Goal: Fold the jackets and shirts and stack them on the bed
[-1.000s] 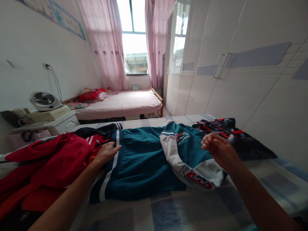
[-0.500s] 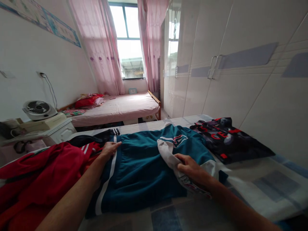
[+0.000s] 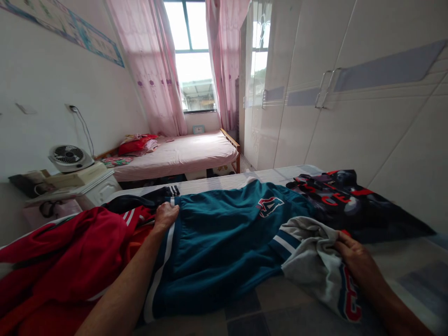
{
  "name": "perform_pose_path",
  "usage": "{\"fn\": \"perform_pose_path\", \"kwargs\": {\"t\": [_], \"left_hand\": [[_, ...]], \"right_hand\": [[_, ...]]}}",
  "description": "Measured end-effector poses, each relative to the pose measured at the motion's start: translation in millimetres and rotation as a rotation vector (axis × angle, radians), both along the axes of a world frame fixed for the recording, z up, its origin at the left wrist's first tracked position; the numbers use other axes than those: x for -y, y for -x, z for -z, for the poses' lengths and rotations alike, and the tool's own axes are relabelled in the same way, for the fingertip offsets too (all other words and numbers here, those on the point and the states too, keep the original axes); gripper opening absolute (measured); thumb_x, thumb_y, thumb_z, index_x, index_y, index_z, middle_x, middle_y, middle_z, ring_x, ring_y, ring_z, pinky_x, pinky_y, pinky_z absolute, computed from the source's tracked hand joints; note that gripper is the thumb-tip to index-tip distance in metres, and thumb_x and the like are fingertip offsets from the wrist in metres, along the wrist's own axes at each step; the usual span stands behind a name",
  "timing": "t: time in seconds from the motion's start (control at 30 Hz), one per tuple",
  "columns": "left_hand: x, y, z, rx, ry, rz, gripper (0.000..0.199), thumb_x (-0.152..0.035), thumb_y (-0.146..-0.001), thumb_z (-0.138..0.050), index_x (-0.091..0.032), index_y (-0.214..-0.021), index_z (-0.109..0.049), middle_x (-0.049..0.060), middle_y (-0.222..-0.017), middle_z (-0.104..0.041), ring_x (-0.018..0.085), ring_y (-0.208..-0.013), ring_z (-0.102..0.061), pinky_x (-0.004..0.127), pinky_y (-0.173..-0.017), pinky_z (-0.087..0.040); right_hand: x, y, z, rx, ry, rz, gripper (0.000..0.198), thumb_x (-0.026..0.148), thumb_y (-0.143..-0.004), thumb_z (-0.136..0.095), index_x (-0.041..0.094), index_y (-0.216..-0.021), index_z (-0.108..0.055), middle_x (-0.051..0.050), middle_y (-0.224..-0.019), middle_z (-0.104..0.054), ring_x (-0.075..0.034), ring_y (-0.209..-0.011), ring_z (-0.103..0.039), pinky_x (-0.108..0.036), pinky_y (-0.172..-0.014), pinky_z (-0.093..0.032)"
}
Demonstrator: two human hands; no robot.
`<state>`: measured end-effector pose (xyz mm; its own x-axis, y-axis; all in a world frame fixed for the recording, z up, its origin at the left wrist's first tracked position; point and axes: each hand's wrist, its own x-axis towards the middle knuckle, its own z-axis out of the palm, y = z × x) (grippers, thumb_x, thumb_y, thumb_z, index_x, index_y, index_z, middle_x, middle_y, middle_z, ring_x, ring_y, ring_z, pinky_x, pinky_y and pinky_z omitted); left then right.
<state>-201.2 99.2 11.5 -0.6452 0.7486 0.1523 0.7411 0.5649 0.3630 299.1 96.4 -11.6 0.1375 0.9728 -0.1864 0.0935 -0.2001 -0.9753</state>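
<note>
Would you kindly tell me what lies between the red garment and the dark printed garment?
The head view shows a teal sweatshirt between them, left hand at its hem, right hand holding its pale sleeve.

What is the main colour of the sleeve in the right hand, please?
The sleeve is mainly pale grey, clearest in the head view.

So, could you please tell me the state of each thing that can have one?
Teal shirt, spread out, wrinkled
Pale sleeve, bunched
Left hand, closed on teal shirt
Right hand, pinching pale sleeve
Black printed garment, spread out
Red clothes, crumpled
Curtains, parted
Wardrobe, shut
Power plug, plugged in
Fan, running or not: cannot tell
</note>
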Motion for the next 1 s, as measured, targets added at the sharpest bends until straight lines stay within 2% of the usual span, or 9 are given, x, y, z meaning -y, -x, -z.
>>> {"fn": "perform_pose_path", "kwargs": {"t": [0.07, 0.2, 0.3, 0.43, 0.5, 0.63, 0.8, 0.93, 1.0], "left_hand": [[2.3, -4.6, 1.9, -0.068, 0.039, -0.007, 0.032, -0.034, -0.079, -0.047, -0.009, -0.084, -0.067, 0.020, -0.089, -0.068, 0.032, -0.089, -0.064, 0.036, -0.075, -0.046], [5.6, -20.2, 5.4, -0.233, 0.047, -0.044, 0.046, -0.035, -0.082, -0.046, -0.001, -0.109, -0.059, 0.028, -0.114, -0.058, 0.036, -0.108, -0.054, 0.040, -0.087, -0.041], [8.3, -25.8, 5.0, -0.281, 0.057, -0.064, 0.051, -0.035, -0.081, -0.049, 0.005, -0.112, -0.055, 0.030, -0.113, -0.056, 0.037, -0.109, -0.052, 0.041, -0.089, -0.040], [15.3, -20.8, 5.2, -0.267, 0.074, -0.150, 0.056, -0.035, -0.079, -0.051, 0.011, -0.111, -0.055, 0.034, -0.110, -0.055, 0.040, -0.106, -0.053, 0.043, -0.085, -0.042], [19.8, -16.8, 7.3, -0.251, 0.077, -0.179, 0.053, -0.036, -0.079, -0.051, 0.008, -0.109, -0.058, 0.032, -0.110, -0.055, 0.041, -0.106, -0.054, 0.044, -0.082, -0.044], [25.0, -8.2, 11.4, -0.224, 0.057, -0.177, 0.046, -0.038, -0.081, -0.049, -0.005, -0.110, -0.062, 0.023, -0.112, -0.059, 0.035, -0.104, -0.056, 0.040, -0.080, -0.046], [25.7, 0.1, 11.3, -0.172, 0.025, -0.194, 0.044, -0.039, -0.080, -0.049, -0.009, -0.109, -0.063, 0.020, -0.102, -0.063, 0.032, -0.094, -0.061, 0.037, -0.074, -0.047], [27.9, -6.1, 11.0, -0.229, -0.039, -0.127, 0.038, -0.034, -0.084, -0.044, -0.016, -0.112, -0.062, 0.019, -0.118, -0.056, 0.033, -0.111, -0.053, 0.039, -0.085, -0.044], [26.9, -10.9, 11.8, -0.234, -0.050, -0.074, 0.036, -0.033, -0.085, -0.042, -0.018, -0.110, -0.062, 0.017, -0.120, -0.056, 0.032, -0.114, -0.052, 0.039, -0.088, -0.042]], "right_hand": [[-2.0, -0.4, 1.5, 0.029, 0.021, 0.008, 0.031, 0.032, -0.056, -0.064, 0.022, -0.086, -0.063, -0.006, -0.082, -0.073, -0.029, -0.079, -0.067, -0.031, -0.058, -0.048], [-5.9, -3.6, 3.3, 0.047, 0.052, 0.002, 0.032, 0.036, -0.056, -0.063, 0.023, -0.086, -0.063, -0.006, -0.084, -0.073, -0.029, -0.083, -0.067, -0.032, -0.064, -0.049], [-4.7, -2.5, 1.7, 0.045, 0.031, -0.005, 0.034, 0.033, -0.054, -0.063, 0.022, -0.086, -0.062, -0.005, -0.088, -0.073, -0.029, -0.087, -0.066, -0.032, -0.068, -0.049], [-2.9, -0.6, -0.4, 0.075, 0.007, -0.015, 0.035, 0.033, -0.052, -0.061, 0.021, -0.085, -0.062, -0.005, -0.092, -0.073, -0.029, -0.086, -0.066, -0.030, -0.067, -0.048], [-3.7, -2.1, 1.6, 0.096, 0.016, -0.012, 0.037, 0.034, -0.053, -0.060, 0.021, -0.087, -0.062, -0.006, -0.093, -0.073, -0.029, -0.086, -0.066, -0.030, -0.066, -0.048], [-6.2, -7.4, 8.6, 0.097, 0.048, -0.001, 0.042, 0.033, -0.053, -0.058, 0.022, -0.093, -0.061, -0.005, -0.094, -0.072, -0.029, -0.090, -0.065, -0.030, -0.066, -0.049], [-4.2, -5.7, 5.5, 0.082, 0.035, -0.004, 0.041, 0.031, -0.052, -0.058, 0.022, -0.092, -0.061, -0.004, -0.093, -0.073, -0.029, -0.093, -0.065, -0.030, -0.069, -0.049], [-1.4, 0.9, -1.9, 0.066, 0.015, -0.009, 0.036, 0.031, -0.052, -0.060, 0.021, -0.086, -0.061, -0.003, -0.089, -0.073, -0.028, -0.084, -0.066, -0.029, -0.066, -0.048], [-0.8, 2.5, -2.9, 0.055, 0.004, -0.017, 0.032, 0.030, -0.055, -0.060, 0.021, -0.085, -0.061, -0.003, -0.085, -0.073, -0.027, -0.080, -0.066, -0.029, -0.066, -0.047]]}}
